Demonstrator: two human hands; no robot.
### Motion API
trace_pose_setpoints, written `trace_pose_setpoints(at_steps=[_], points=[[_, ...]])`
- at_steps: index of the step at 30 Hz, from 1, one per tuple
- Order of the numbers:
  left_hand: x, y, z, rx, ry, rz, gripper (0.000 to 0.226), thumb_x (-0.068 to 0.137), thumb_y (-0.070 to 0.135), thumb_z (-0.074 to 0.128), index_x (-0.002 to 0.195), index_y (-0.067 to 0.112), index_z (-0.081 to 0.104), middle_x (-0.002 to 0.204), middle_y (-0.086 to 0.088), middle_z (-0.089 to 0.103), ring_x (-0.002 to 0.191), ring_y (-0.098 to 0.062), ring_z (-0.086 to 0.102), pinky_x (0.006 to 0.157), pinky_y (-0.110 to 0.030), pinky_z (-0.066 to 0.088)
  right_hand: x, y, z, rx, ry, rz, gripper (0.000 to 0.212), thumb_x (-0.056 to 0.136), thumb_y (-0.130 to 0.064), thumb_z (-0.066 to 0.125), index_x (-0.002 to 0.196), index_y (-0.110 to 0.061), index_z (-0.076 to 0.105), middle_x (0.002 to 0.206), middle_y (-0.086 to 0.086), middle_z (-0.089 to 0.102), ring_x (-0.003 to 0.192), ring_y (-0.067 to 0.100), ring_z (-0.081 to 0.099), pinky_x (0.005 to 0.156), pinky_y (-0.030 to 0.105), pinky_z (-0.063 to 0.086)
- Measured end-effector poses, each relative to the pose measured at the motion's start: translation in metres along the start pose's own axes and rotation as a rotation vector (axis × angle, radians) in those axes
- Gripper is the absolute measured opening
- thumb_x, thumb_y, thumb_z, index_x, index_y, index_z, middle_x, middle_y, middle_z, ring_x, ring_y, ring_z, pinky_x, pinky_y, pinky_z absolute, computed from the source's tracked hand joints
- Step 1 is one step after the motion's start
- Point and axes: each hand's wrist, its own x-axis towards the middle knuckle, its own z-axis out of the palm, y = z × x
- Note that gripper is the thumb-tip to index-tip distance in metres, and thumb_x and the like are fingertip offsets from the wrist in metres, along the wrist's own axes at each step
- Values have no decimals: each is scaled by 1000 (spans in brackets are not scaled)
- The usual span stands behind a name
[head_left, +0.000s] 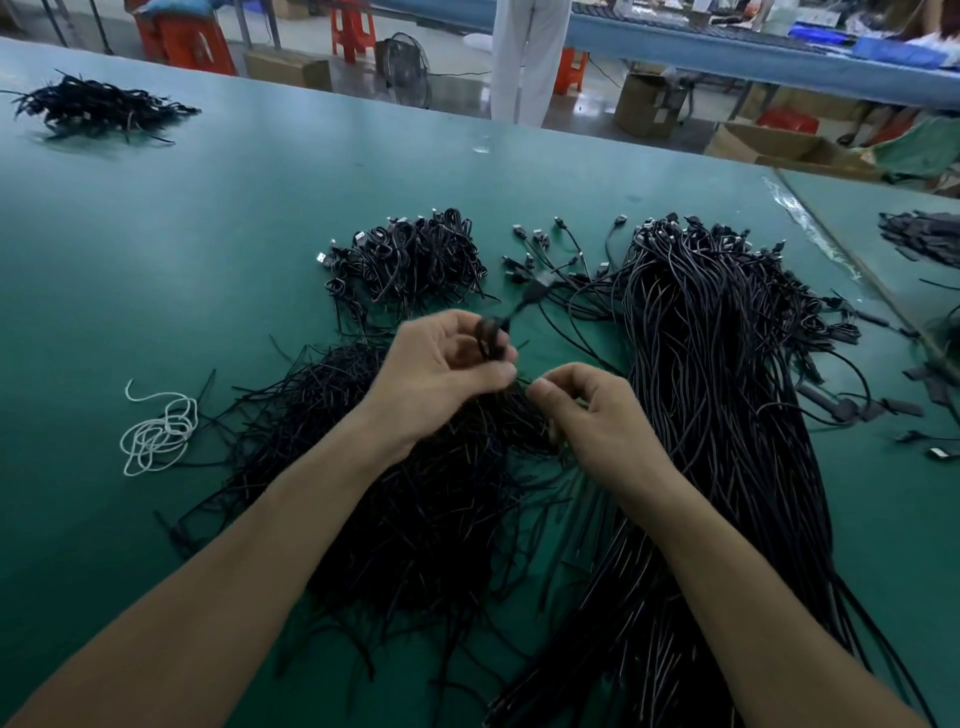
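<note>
My left hand (441, 374) grips a small coiled black cable (491, 338), whose end sticks up and away toward the loose connectors. My right hand (587, 410) sits just right of it, thumb and forefinger pinched together, apparently on a thin black tie that I cannot make out clearly. Both hands hover above a heap of short black twist ties (415, 493). A long bundle of straight black cables (717, 415) lies on the right. A pile of coiled cables (410, 260) sits behind my hands.
The green table (208, 234) also carries a white string tangle (158, 431), loose USB-ended cables (550, 254), another black pile at far left (98, 106) and dark parts at the right edge (919, 236). A person in white trousers (527, 62) stands beyond the table.
</note>
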Motion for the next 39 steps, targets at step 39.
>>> trace_pose_setpoints(at_steps=[39], points=[[45,-16,5,241,308,321,20,105,9,42,93,13,57,103,0,65,94,3,61,89,-23,54,-13,-37,-53,-235,156,-217,23,96,-29,60,77,-19,67,53,-22,54,44,-2,43,45,10,35]])
